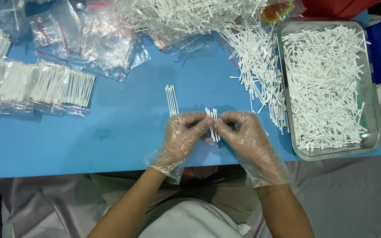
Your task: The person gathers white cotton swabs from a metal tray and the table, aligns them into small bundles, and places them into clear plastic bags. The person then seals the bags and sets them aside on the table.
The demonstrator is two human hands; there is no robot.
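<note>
I am pinching a small bundle of thin white plastic sticks [213, 124] between my gloved left hand [182, 134] and right hand [242, 132], fingers clamped on it, squaring the ends evenly before loosening.

Your surface [111, 132] is bright blue. The sticks [212, 121] in your hands [212, 132] are white, and your gloves [179, 150] are see-through. At the right of the frame, the tray [373, 114] is shiny silver. At the upper left, the clear bags [89, 39] have thin red lines.
</note>
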